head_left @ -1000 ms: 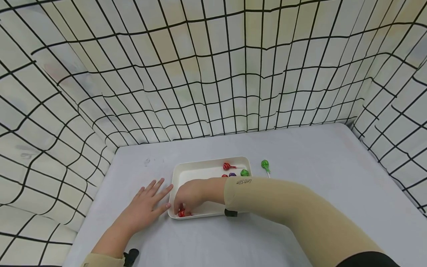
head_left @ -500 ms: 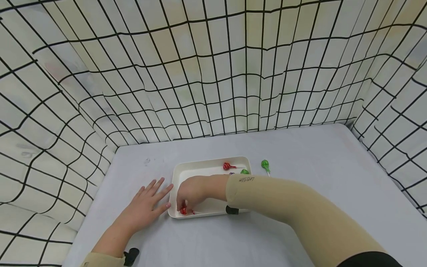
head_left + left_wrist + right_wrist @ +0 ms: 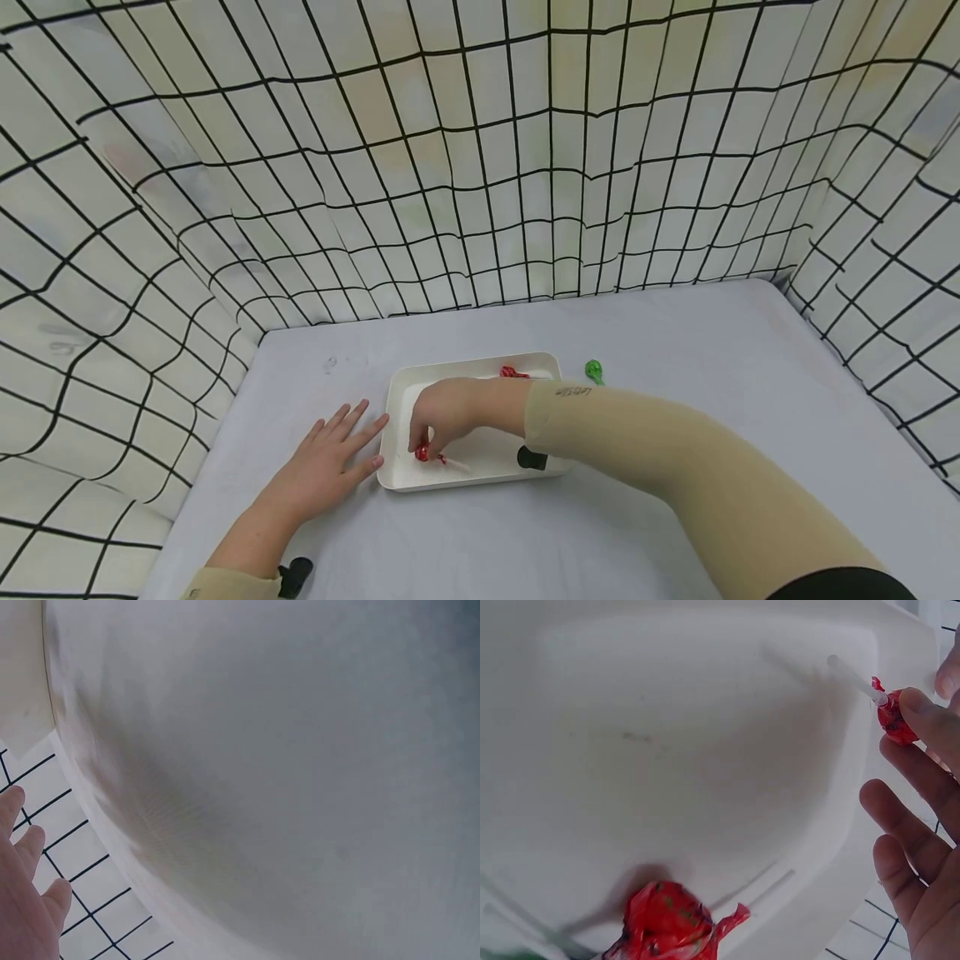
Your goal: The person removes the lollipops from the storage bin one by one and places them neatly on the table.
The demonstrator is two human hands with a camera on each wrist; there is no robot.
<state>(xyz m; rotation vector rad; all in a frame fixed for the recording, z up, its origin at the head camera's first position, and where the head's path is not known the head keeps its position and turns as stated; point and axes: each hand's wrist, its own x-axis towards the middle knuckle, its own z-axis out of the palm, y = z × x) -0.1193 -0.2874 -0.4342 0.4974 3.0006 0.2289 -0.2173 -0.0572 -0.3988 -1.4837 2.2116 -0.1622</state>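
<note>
My right hand reaches over the left part of a white tray and pinches a red-wrapped lollipop between thumb and forefinger. In the right wrist view this lollipop is held by its wrapped head, its white stick pointing away from the fingers. Spread out beside the tray, my left hand has straight fingers, with fingertips at the tray's left rim. Another red lollipop lies at the tray's back right. My right forearm hides much of the tray's right side.
A green lollipop lies on the white tabletop just right of the tray, its stick covered by my sleeve. Black-lined grid walls enclose the table at the back and sides.
My right hand has moved up and to the right, carrying the red lollipop away from the tray's front left corner. The forearm now covers more lollipops. My left hand stays still.
</note>
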